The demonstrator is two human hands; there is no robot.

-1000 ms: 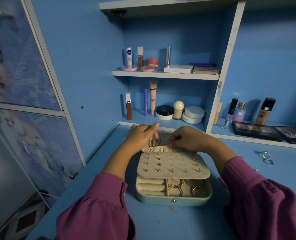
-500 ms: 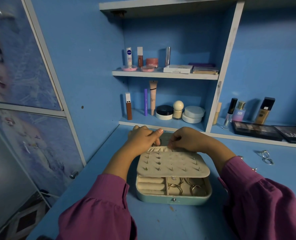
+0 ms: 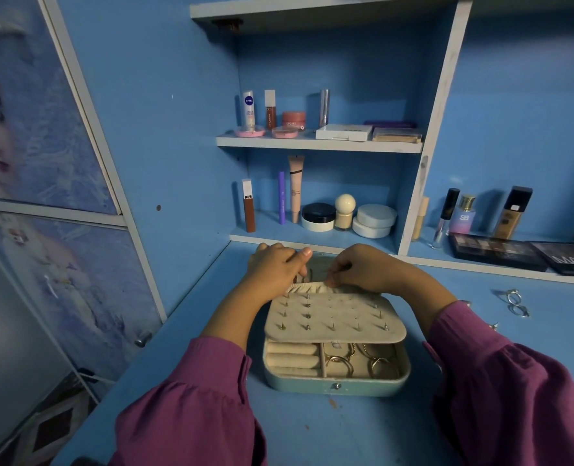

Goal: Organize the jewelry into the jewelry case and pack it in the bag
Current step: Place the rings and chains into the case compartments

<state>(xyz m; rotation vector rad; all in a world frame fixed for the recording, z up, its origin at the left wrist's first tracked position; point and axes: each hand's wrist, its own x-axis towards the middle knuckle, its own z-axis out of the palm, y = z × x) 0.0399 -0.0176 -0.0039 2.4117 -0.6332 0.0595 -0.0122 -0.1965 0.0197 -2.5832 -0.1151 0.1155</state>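
Your right hand has its fingers curled, the tips pinching the gathered cream pocket edge at the far side of the jewelry case. Your left hand grips the same edge from the left, thumb stretched across the top. Whether either hand also holds a piece of jewelry, you cannot tell. The case sits open on the blue desk, its cream stud panel lying over the tray, with gold rings in the near compartments. Two silver rings lie on the desk, well to the right.
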